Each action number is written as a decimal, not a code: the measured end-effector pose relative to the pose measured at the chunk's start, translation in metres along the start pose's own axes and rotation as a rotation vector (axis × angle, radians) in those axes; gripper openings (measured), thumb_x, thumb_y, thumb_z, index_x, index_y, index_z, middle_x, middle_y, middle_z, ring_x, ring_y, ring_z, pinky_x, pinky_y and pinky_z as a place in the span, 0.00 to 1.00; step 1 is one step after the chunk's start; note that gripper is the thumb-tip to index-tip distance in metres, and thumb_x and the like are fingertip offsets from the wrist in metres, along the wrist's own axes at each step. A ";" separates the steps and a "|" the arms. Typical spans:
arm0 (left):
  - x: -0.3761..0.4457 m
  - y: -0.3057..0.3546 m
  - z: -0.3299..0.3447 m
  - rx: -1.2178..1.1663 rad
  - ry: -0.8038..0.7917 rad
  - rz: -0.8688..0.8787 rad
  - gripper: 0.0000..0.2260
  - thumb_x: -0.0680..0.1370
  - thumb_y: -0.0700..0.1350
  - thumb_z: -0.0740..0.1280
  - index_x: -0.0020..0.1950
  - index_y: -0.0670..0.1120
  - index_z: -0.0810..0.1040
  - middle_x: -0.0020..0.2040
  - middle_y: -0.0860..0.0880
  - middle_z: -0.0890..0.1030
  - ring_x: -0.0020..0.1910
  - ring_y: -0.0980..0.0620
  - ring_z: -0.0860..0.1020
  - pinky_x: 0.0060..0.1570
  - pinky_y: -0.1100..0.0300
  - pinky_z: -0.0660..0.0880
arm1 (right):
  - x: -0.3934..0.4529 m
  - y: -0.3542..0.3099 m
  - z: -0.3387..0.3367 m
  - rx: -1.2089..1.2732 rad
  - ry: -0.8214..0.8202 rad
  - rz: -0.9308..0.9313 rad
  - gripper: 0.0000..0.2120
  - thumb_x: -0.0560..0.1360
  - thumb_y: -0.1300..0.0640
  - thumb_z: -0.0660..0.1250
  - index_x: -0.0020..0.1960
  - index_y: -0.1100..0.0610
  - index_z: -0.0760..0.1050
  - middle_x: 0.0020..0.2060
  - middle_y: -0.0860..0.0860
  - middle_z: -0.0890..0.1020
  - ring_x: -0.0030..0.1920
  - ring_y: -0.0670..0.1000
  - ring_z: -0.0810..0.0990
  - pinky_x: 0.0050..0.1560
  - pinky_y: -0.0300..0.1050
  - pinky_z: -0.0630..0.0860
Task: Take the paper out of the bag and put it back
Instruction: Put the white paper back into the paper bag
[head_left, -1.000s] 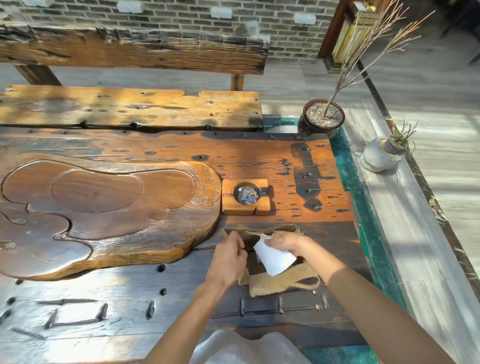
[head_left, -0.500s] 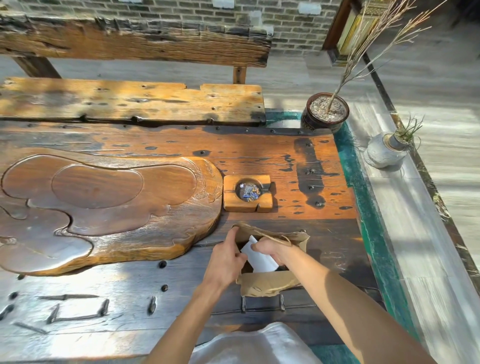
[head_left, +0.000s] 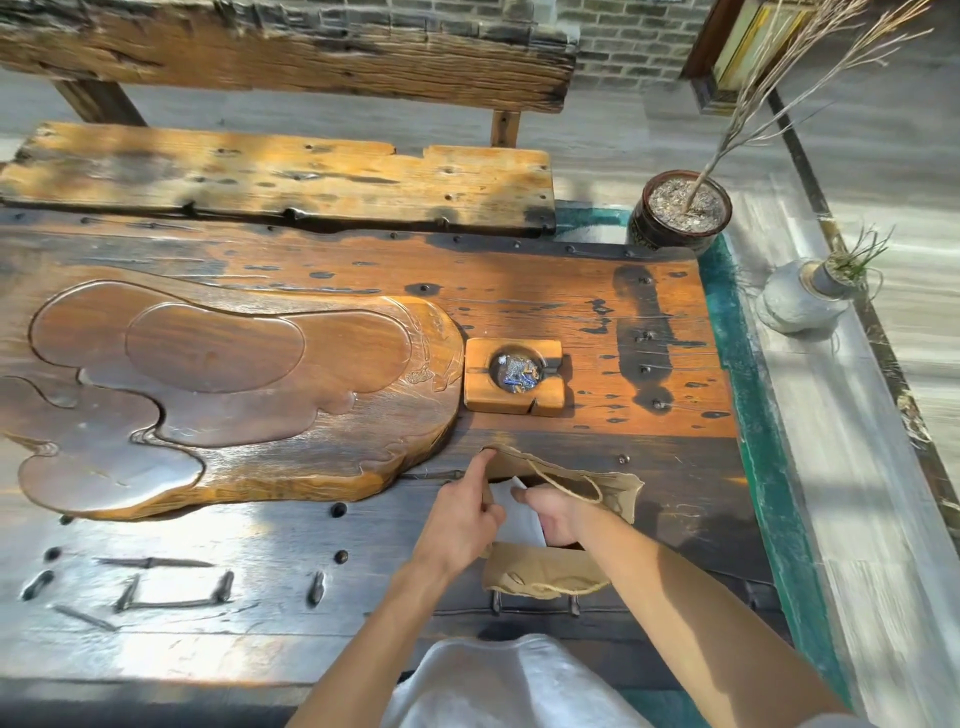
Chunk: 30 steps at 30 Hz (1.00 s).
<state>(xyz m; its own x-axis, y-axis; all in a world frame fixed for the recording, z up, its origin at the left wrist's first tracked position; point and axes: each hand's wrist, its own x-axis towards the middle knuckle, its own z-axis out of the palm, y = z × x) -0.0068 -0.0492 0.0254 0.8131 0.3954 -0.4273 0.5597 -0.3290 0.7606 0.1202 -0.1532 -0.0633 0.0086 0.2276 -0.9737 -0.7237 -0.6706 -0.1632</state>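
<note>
The paper (head_left: 514, 514) has sunk from above the bag (head_left: 561, 519) a second ago to mostly inside its mouth, so the return step looks nearly done. The right hand (head_left: 558, 514) is closed on the paper, reaching in; the left hand (head_left: 462, 519) pinches the bag's left edge, forefinger extended.

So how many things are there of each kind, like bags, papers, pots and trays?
Bag: 1
Paper: 1
Ashtray: 1
Tray: 1
Pots: 2, one dark, one grey
Hands: 2, left, right
Total: 8
</note>
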 end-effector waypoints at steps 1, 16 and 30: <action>0.000 0.000 -0.001 0.000 0.000 -0.003 0.31 0.75 0.38 0.65 0.76 0.52 0.63 0.35 0.57 0.75 0.34 0.62 0.74 0.28 0.77 0.67 | 0.002 0.001 0.001 0.021 0.005 -0.009 0.21 0.85 0.50 0.54 0.73 0.61 0.69 0.67 0.62 0.78 0.67 0.60 0.77 0.71 0.56 0.71; 0.002 0.004 -0.012 -0.006 -0.046 -0.063 0.31 0.75 0.37 0.64 0.75 0.56 0.63 0.35 0.57 0.75 0.33 0.59 0.76 0.27 0.73 0.70 | 0.031 0.008 0.008 -0.156 0.254 -0.102 0.28 0.84 0.47 0.57 0.78 0.62 0.61 0.76 0.59 0.66 0.76 0.59 0.65 0.75 0.55 0.64; 0.004 0.006 -0.011 0.022 -0.053 -0.073 0.29 0.75 0.37 0.64 0.75 0.53 0.63 0.35 0.53 0.76 0.34 0.57 0.75 0.26 0.72 0.69 | 0.015 0.004 0.004 -0.432 0.222 0.042 0.30 0.83 0.42 0.56 0.78 0.60 0.59 0.69 0.65 0.74 0.68 0.64 0.75 0.70 0.56 0.72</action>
<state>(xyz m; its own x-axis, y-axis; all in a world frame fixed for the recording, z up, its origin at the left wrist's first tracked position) -0.0018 -0.0400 0.0334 0.7771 0.3732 -0.5068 0.6205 -0.3198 0.7160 0.1145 -0.1493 -0.0776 0.1665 0.0698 -0.9836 -0.3745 -0.9183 -0.1285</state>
